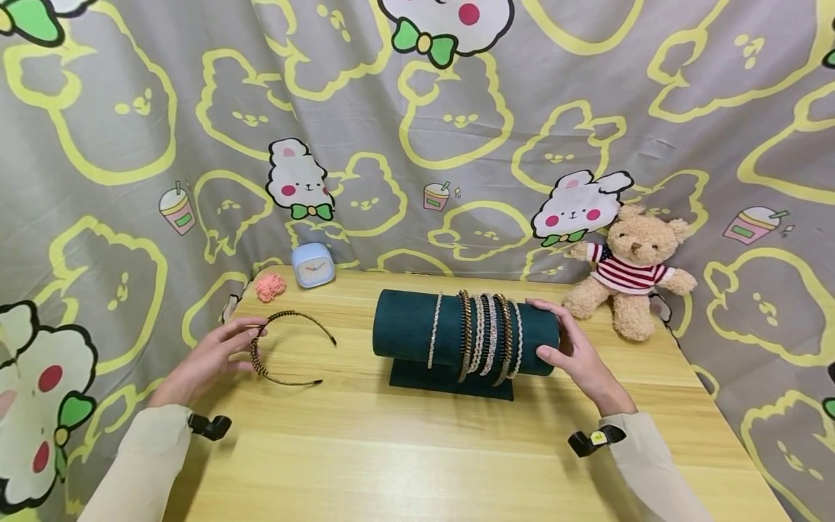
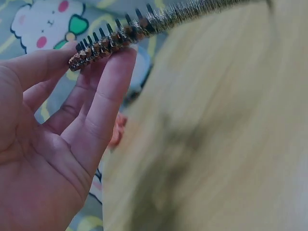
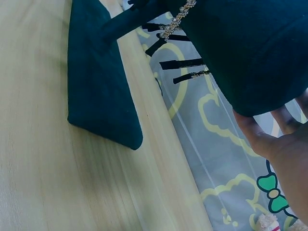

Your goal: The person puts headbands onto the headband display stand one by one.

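Observation:
My left hand [image 1: 205, 362] pinches a brown beaded headband [image 1: 255, 357] by its curved middle, above the left part of the table. Its inner comb teeth and beads show in the left wrist view, where the thumb and fingers meet the headband [image 2: 115, 41]. On the right, my right hand [image 1: 583, 362] grips the right end of a dark green padded roll stand [image 1: 404, 326], thumb in front and fingers behind. Several beaded headbands [image 1: 491, 333] hang around the roll, most grouped right of centre. In the right wrist view, fingers touch the roll's end [image 3: 250, 48]; the headband tips hang below.
A small blue clock [image 1: 314, 265] and a coral scrunchie-like bundle [image 1: 270, 287] lie at the back left of the wooden table [image 1: 391, 464]. At the back right sits a teddy bear [image 1: 629, 275] in a striped shirt. A patterned curtain [image 1: 365, 109] surrounds the table.

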`<state>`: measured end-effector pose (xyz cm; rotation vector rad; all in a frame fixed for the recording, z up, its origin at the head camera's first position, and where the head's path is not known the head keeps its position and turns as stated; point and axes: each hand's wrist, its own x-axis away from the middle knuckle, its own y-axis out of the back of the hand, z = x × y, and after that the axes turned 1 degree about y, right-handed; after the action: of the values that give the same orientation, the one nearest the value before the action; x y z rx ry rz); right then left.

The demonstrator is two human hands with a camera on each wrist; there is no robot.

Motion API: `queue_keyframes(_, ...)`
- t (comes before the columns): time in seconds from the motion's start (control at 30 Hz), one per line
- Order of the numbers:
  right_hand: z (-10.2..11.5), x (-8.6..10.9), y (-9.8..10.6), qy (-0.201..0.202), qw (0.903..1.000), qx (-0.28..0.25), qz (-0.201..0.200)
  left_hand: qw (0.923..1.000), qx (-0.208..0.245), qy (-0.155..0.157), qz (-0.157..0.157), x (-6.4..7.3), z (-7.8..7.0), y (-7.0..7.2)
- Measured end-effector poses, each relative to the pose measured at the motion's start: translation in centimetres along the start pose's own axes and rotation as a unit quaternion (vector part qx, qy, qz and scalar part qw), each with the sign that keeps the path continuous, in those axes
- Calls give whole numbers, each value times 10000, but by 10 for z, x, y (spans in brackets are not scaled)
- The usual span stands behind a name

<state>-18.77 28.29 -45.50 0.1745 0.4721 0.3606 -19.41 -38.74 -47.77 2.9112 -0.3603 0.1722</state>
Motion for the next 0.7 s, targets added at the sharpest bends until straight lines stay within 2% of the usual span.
queue_keyframes(0.3,1,0,0,-9,10000,-3,-4,9999,-1,-121,-27,-4,-26,-15)
queue_keyframes(0.53,0,0,0,-25,10000,-26,8,9989,121,-380,258,-8,-41,-26)
queue_keyframes(0.7,0,0,1,-25,10000,-11,5,9995,96,-266,168,-10,-48,-32)
